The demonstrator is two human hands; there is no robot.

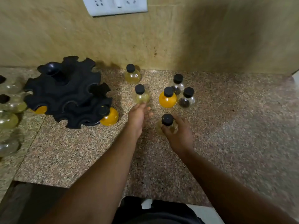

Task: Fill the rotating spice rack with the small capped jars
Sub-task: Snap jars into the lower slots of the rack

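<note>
Right hand [178, 135] grips a round pale-yellow jar [166, 125]; left hand [139, 117] spread.

Left fingertips [143, 104] touch a black-capped globe jar [141, 96] mid-countertop [234, 113], speckled granite. The notched black rack [68, 92] near the back-left edge holds two orange jars [109, 116].

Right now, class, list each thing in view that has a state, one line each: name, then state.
Spice rack: upright on the counter, mostly unfilled, two orange jars in lower slots.
Right hand: closed around a pale capped jar.
Left hand: open, fingertips at another pale jar.
Loose orange jar: upright, capped.
Wall sockets: nothing plugged in.
</note>
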